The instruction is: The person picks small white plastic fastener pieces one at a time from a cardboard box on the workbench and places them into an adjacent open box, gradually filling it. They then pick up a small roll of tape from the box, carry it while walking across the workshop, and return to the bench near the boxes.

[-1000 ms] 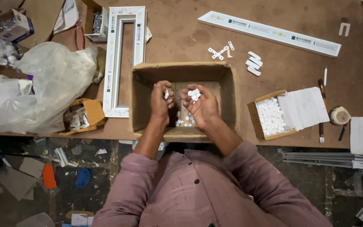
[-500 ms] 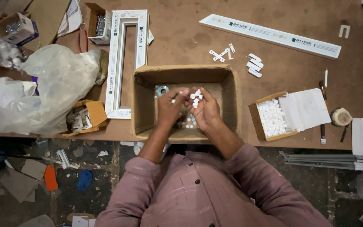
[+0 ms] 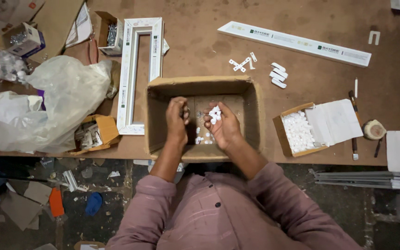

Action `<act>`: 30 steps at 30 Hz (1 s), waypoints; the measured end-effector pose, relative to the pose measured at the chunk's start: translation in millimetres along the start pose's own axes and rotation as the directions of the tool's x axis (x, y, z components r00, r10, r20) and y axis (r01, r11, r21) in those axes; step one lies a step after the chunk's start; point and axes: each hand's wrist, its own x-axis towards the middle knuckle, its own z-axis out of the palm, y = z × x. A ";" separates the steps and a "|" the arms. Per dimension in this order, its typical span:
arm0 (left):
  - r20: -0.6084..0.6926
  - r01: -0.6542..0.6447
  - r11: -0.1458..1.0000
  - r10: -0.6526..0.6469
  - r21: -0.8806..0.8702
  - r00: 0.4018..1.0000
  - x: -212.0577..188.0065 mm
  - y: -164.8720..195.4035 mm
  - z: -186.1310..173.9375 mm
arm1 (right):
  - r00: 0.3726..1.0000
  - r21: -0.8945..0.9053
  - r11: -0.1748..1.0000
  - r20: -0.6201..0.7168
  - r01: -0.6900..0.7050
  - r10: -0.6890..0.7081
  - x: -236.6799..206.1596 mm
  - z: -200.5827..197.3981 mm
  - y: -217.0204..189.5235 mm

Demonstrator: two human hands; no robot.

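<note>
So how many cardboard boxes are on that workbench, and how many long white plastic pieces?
Open cardboard boxes: 5
White rectangular frame: 1
Long white strip: 1
Total: 7

A brown workbench [image 3: 200, 46] fills the upper frame. At centre stands an open cardboard box [image 3: 158, 115]. Left of it lie a white rectangular frame [image 3: 127, 83] and a crumpled plastic bag [image 3: 56, 102]. At right sits a small carton of white parts [image 3: 297, 132]. A long white profile strip [image 3: 297, 42] lies upper right.
</note>
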 end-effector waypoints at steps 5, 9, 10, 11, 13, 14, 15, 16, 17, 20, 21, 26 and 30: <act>-0.077 0.206 0.936 -0.237 -0.285 0.969 15.1 -11.0 -13.7 | 0.999 -0.010 0.999 -0.036 0.039 -0.039 -4.4 -3.7 5.9; -0.016 0.181 0.951 -0.191 -0.250 0.981 11.8 -9.1 -12.8 | 0.998 0.012 0.999 -0.046 0.052 -0.051 -7.1 -1.9 6.8; -0.031 0.184 0.954 -0.197 -0.238 0.980 10.1 -7.7 -12.0 | 0.997 0.017 0.998 -0.048 0.059 -0.058 -7.8 -1.2 6.3; -0.046 0.188 0.956 -0.203 -0.226 0.978 8.6 -6.0 -11.2 | 0.996 0.012 0.998 -0.056 0.065 -0.065 -8.4 -0.4 5.7; -0.031 0.138 0.984 -0.142 -0.111 0.989 6.0 -2.9 -9.4 | 0.995 0.000 0.997 -0.069 0.076 -0.076 -9.6 0.3 4.3; -0.022 0.110 0.992 -0.112 -0.054 0.993 5.0 -1.9 -8.1 | 0.994 0.004 0.997 -0.073 0.077 -0.077 -9.6 0.5 3.8; -0.054 0.119 0.993 -0.119 -0.006 0.991 4.1 -1.2 -6.6 | 0.994 0.007 0.997 -0.078 0.078 -0.077 -9.4 0.1 3.6; -0.087 0.128 0.991 -0.124 0.042 0.988 3.1 -1.0 -4.6 | 0.994 0.011 0.997 -0.082 0.078 -0.077 -8.5 -0.4 3.7; -0.120 0.138 0.986 -0.127 0.090 0.985 1.9 -1.2 -2.0 | 0.994 0.009 0.997 -0.078 0.078 -0.077 -6.8 -1.3 3.9; 0.002 -0.243 0.903 0.259 0.353 0.966 -5.1 -0.6 9.3 | 0.997 0.009 0.998 -0.052 0.064 -0.063 0.5 -6.7 4.5; 0.106 -0.409 0.834 0.399 0.371 0.911 -8.7 1.4 14.0 | 0.998 0.014 0.998 -0.033 0.055 -0.054 3.8 -8.9 4.0; 0.480 -0.735 0.414 0.567 0.537 0.669 -34.3 35.5 39.8 | 0.994 0.115 0.993 0.109 0.007 -0.019 17.2 -14.2 0.0; 0.517 -0.689 0.365 0.466 0.626 0.718 -50.8 67.4 54.5 | 0.996 0.100 0.993 0.061 -0.071 0.065 24.6 -9.8 -2.2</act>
